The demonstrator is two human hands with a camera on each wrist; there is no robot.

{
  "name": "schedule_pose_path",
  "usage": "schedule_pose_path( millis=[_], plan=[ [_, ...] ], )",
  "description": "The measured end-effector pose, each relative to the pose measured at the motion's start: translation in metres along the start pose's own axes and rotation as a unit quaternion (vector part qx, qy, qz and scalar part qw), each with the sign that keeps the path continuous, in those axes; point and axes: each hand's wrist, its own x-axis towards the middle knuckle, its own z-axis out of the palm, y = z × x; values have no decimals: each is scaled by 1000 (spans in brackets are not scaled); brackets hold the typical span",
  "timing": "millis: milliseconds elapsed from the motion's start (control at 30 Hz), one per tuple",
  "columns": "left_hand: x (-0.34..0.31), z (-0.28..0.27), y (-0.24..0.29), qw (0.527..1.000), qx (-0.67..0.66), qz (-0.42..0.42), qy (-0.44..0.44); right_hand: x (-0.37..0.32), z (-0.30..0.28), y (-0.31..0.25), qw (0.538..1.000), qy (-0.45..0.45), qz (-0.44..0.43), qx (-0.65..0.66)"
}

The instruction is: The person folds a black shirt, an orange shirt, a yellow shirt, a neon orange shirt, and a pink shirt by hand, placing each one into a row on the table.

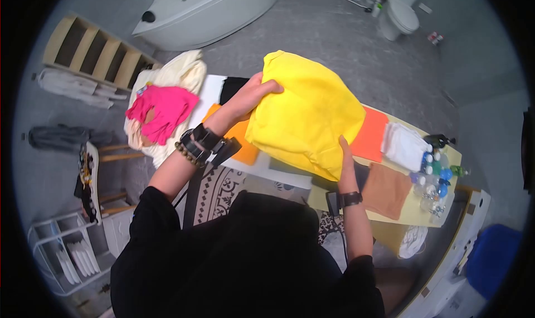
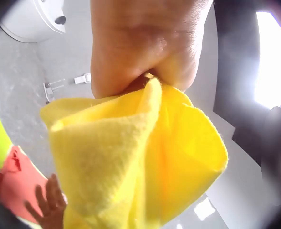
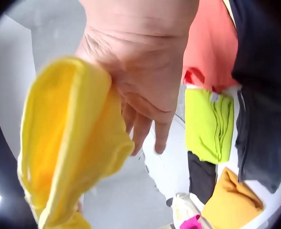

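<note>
While the left hand (image 1: 253, 98) clenches the yellow cloth's (image 1: 306, 114) top edge, holding it above the table (image 1: 415, 211), the right hand's (image 1: 346, 163) fingers lie straight at its lower edge; pinch unconfirmed. Risk: that edge slips free and sweeps the bottles (image 1: 434, 176), far right.
</note>
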Motion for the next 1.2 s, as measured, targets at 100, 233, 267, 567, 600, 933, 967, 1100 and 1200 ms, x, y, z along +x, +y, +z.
schedule_pose_path(
  millis=[100, 233, 267, 567, 600, 933, 967, 1100, 1200],
  plan=[
    [-15, -99, -29, 999, -19, -28, 17, 23, 22, 49, 985, -32, -37, -166],
    [-43, -211, -78, 995, -64, -70, -22, 34, 67, 120, 953, 25, -76, -293],
    [-54, -231, -90, 991, -83, -105, -20, 40, 69, 136, 948, 26, -74, -309],
    [-96, -353, -195, 986, -6, -157, -56, 86, 66, 238, 906, 68, 7, -417],
    [-97, -353, -188, 986, -9, -156, -58, 89, 67, 240, 893, 67, -7, -446],
    [-89, -380, -291, 979, 36, -177, 94, 137, -20, 267, 881, 166, 9, -444],
    [-92, -381, -307, 980, 109, -121, 115, 136, -26, 270, 873, 168, -9, -458],
    [-101, -370, -291, 973, 108, -153, 134, 134, -31, 275, 880, 170, -41, -442],
    [-104, -369, -282, 975, 72, -188, 97, 130, -23, 270, 892, 162, -29, -420]
  ],
)
